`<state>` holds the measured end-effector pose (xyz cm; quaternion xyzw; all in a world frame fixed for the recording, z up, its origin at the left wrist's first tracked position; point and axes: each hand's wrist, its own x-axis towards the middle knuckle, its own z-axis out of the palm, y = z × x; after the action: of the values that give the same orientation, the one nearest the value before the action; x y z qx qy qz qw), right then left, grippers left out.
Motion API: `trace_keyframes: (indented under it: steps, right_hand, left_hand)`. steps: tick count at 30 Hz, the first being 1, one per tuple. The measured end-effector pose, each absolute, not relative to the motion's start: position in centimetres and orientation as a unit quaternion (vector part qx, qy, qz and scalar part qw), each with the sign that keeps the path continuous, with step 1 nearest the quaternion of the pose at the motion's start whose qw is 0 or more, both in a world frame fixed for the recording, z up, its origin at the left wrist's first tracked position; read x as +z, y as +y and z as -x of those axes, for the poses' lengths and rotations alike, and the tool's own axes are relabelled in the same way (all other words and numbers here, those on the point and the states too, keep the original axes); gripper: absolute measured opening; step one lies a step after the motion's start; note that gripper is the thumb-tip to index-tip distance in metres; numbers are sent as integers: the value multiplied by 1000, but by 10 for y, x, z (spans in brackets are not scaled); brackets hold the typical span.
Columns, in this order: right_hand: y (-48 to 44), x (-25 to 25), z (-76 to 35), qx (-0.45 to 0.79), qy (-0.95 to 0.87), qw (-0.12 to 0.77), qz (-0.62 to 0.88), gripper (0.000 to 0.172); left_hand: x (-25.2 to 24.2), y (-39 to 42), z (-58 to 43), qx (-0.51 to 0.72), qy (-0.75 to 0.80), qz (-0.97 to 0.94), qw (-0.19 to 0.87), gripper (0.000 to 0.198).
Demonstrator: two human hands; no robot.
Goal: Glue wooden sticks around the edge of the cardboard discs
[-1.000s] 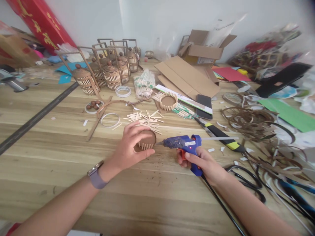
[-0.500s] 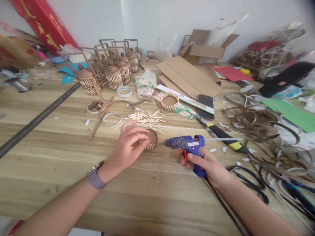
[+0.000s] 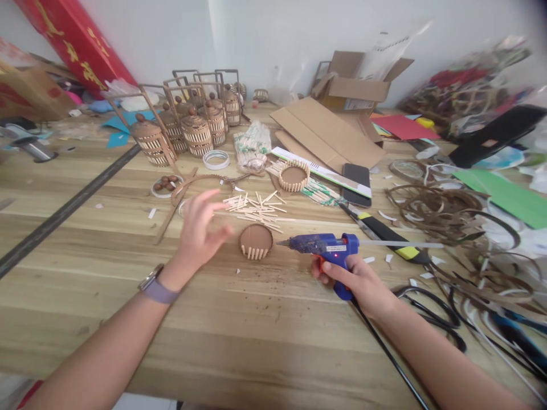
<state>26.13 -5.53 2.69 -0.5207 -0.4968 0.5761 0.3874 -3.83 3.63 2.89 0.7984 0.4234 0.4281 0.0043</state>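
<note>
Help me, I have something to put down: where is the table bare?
Near side: between the left forearm and right forearm, below the round brown base, among scattered crumbs. Left: between the black bar and left forearm. Crowded: the right, with coiled brown strips, and the back, with lidded baskets.

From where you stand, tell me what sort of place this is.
Probably a craft workshop: the right hand holds a blue hot-glue gun, cut wooden sticks lie in a loose pile, and several slatted lantern-like pieces stand toward the wall.
</note>
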Motion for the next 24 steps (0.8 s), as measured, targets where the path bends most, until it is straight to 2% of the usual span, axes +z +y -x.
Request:
trace_keyframes:
  steps: [2,3,5,12,24]
  right_hand:
    - [-56,24,-262,556,-508,372,543,45]
    - [-56,23,-263,544,-516,363,554,46]
    - [-57,23,-262,516,-538,349,569,46]
    - [-55,32,-255,439,-633,303,562,37]
    - [-55,31,-259,416,-667,275,553,34]
  left_hand:
    - [26,32,30,385,355,-850,65,88]
    - [24,30,26,353,334,-869,92,98]
    - [17,28,19,306,327,-884,132,106]
    - [4,25,8,268,352,-883,158,102]
    - [3,24,10,256,358,-867,232,102]
